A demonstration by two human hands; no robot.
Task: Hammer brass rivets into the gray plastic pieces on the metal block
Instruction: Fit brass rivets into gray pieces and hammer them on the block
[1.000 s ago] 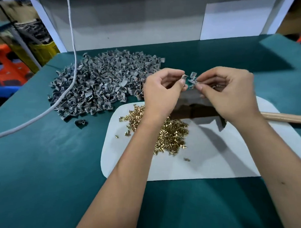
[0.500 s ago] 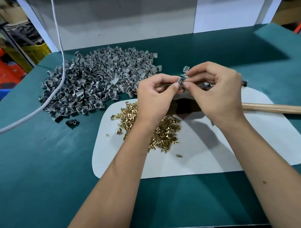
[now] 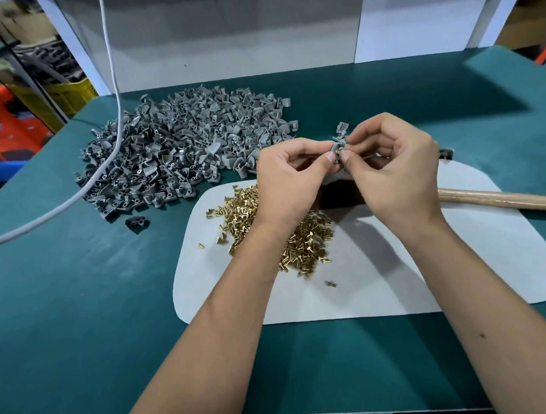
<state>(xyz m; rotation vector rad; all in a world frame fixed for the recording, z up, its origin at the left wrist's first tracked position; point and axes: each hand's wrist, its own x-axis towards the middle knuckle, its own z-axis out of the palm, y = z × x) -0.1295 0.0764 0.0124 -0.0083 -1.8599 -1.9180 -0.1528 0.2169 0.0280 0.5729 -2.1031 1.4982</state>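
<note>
The desk [image 3: 75, 324] is covered in plain dark teal. On it lies a pale off-white mat [image 3: 387, 272], unpatterned, and on that a heap of shiny golden brass rivets [image 3: 307, 242]. The pile of plastic pieces [image 3: 181, 151] is a dull mid-gray (a few look darker in shadow). A wooden handle [image 3: 498, 199] is light tan with faint grain. A pale gray cable [image 3: 112, 86] crosses the pile. Behind stand white panels [image 3: 411, 29], a yellow crate [image 3: 68, 94] and something orange-red [image 3: 11, 120].

Both hands, left [image 3: 289, 176] and right [image 3: 396, 174], pinch gray plastic pieces [image 3: 338, 147] above brass rivets [image 3: 307, 242].
</note>
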